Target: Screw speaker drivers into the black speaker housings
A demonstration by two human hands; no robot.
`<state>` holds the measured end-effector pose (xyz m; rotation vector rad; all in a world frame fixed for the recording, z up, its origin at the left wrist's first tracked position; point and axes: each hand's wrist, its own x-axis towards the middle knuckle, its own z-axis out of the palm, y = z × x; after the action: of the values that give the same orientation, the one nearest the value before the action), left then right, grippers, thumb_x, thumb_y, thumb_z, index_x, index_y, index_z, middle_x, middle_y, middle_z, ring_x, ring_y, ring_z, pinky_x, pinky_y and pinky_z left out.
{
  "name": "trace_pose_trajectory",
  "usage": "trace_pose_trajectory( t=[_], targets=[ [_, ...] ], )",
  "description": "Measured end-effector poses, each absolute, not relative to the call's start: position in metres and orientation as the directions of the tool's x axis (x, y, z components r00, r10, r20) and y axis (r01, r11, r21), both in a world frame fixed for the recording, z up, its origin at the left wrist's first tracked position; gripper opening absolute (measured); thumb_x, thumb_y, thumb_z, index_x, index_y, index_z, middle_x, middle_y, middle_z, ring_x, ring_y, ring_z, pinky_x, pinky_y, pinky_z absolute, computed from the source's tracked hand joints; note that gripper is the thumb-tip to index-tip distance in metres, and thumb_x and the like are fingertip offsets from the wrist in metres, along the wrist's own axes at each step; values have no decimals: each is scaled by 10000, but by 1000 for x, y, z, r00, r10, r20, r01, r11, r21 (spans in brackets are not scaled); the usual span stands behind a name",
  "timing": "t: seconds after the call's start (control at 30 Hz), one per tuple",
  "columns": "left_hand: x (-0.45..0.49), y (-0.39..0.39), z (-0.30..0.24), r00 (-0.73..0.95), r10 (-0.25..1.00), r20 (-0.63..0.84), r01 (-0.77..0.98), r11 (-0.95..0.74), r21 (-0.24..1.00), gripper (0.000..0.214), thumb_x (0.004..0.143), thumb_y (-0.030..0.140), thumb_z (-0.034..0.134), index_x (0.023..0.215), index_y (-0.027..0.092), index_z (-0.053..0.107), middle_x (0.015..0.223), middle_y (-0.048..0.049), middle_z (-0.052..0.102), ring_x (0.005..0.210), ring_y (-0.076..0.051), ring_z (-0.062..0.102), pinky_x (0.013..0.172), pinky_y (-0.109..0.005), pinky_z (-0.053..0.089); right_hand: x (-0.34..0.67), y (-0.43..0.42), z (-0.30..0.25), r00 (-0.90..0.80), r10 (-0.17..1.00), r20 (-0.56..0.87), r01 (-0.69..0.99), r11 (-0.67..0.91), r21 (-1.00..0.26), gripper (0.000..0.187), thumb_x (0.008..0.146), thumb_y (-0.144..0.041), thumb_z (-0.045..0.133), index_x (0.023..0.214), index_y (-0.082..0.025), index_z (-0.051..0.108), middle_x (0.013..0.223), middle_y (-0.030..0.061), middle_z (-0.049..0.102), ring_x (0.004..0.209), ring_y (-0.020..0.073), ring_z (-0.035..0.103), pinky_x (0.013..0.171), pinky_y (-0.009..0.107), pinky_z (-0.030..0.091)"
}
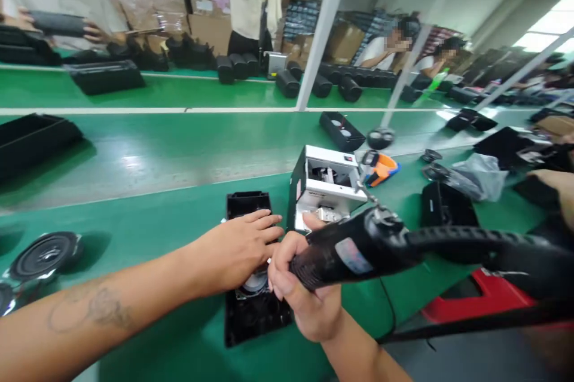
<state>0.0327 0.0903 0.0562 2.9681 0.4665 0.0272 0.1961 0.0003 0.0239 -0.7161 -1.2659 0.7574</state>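
Observation:
My left hand (237,247) lies flat, fingers stretched, on a black plastic speaker housing (253,310) that rests on the green bench in front of me. A round speaker driver shows under the hand inside the housing. My right hand (300,292) is wrapped round the black grip of an electric screwdriver (350,250), held roughly level, its thick black cable (470,241) running off to the right. The screwdriver's front end is hidden behind my hand.
A white box of parts (325,188) stands just beyond my hands, an orange-and-black tool (381,170) behind it. A loose speaker driver (45,253) lies at left, a red bin (475,301) at right. Black housings line the conveyor; other people work across and at far right.

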Motion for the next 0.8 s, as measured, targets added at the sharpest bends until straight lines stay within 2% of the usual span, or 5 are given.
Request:
trace_pose_trajectory(
  t=[0.23, 0.37, 0.43, 0.67, 0.8],
  targets=[
    [27, 93, 73, 874, 484, -49, 486, -872, 53, 208, 1022, 116, 669, 853, 218, 732, 911, -54, 752, 912, -277, 743, 899, -407, 580, 256, 16, 81, 416, 577, 703, -4, 774, -633, 574, 1061, -215, 724, 1551, -399, 489, 794, -89, 581, 544, 141, 504, 558, 316, 531],
    [-6, 93, 74, 706, 696, -133, 705, -709, 30, 88, 1012, 219, 674, 1000, 208, 760, 920, -97, 820, 856, -348, 801, 711, -404, 559, 275, 37, 73, 358, 500, 789, 228, 772, -593, 620, 1044, -165, 745, 1573, -373, 495, 796, -99, 640, 557, 143, 561, 584, 326, 538],
    [-29, 90, 70, 603, 781, -165, 793, -609, 18, 289, 1065, 295, 566, 1253, 179, 752, 940, -137, 854, 830, -393, 821, 687, -439, 571, 274, 43, 66, 340, 531, 776, 232, 752, -617, 581, 1040, -168, 769, 1540, -325, 520, 764, -98, 654, 545, 143, 572, 568, 312, 526],
    [-73, 32, 36, 399, 901, -172, 858, -300, 418, 539, 1097, 343, 427, 1605, 250, 582, 1521, -116, 756, 1330, -350, 775, 1060, -491, 665, 270, 23, 62, 393, 768, 505, 36, 536, -843, 485, 995, -212, 827, 1422, -259, 601, 714, -95, 609, 463, 130, 530, 460, 274, 511],
    [-44, -14, 14, 335, 929, -160, 802, -191, 566, 749, 1105, 335, 343, 1796, 119, 149, 1726, -199, 539, 1522, -341, 631, 1218, -556, 593, 264, 3, 74, 445, 792, 417, -105, 509, -854, 479, 988, -202, 772, 1424, -317, 608, 700, -96, 562, 481, 122, 493, 483, 254, 521]
  ],
)
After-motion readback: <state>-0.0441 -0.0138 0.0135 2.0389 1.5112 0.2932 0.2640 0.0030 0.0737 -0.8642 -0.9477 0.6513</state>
